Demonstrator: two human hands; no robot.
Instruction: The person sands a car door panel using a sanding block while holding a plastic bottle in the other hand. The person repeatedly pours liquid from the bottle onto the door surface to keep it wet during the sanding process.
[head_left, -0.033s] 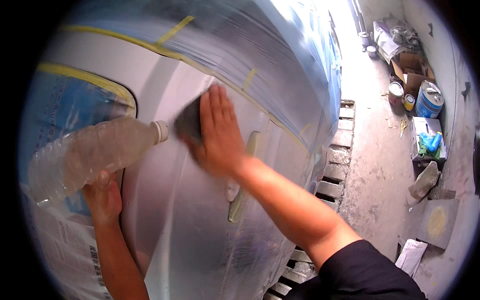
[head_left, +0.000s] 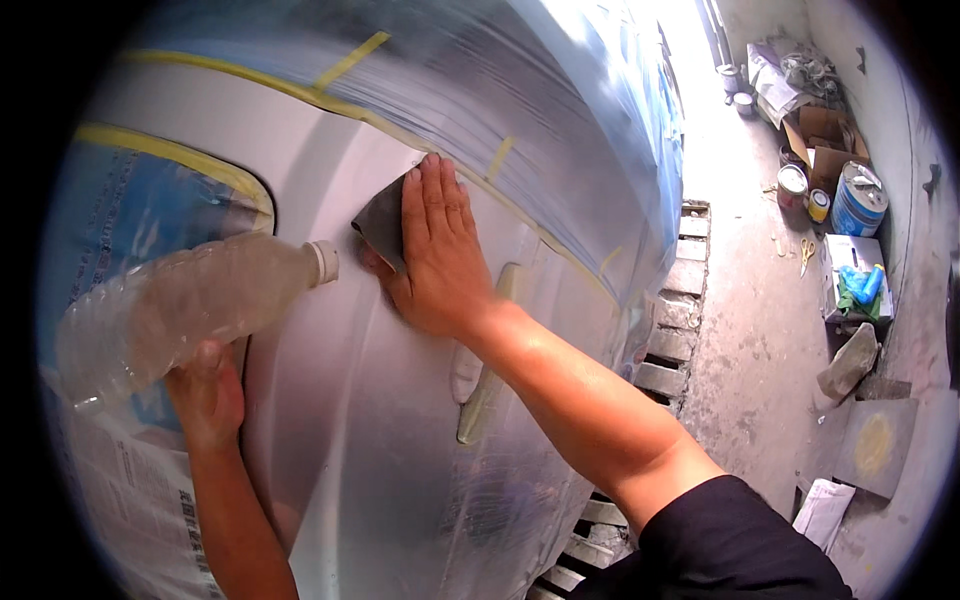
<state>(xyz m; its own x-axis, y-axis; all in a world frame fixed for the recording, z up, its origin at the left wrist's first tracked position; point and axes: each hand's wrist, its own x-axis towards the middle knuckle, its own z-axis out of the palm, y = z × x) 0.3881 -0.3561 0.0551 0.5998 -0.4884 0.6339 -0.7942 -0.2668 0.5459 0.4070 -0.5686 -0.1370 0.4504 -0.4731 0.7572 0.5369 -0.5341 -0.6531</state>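
Observation:
My left hand point(head_left: 207, 395) is closed round the underside of a large clear plastic bottle point(head_left: 190, 300), which lies tilted with its open-looking neck toward the right. Only the thumb and part of the palm show; the bottle hides the other fingers. Under my right hand point(head_left: 440, 245) is a dark grey sheet of sandpaper point(head_left: 382, 222), pressed flat on the pale vehicle panel point(head_left: 340, 170). The fingers lie together along the sheet, and the thumb rests at its lower edge. A taped door handle point(head_left: 482, 405) sits just below my right wrist.
Yellow masking tape point(head_left: 350, 62) and bluish plastic film point(head_left: 470, 90) border the panel. Blue film point(head_left: 150, 205) covers the window at left. Slatted boards point(head_left: 672, 345) run beside the vehicle. Paint cans point(head_left: 792, 182), a blue bucket point(head_left: 860, 200) and scissors point(head_left: 806, 256) stand or lie along the wall.
My right hand and the sandpaper have shifted slightly up the panel; they were blurred by motion and now look sharp. The left hand and bottle have stayed in place.

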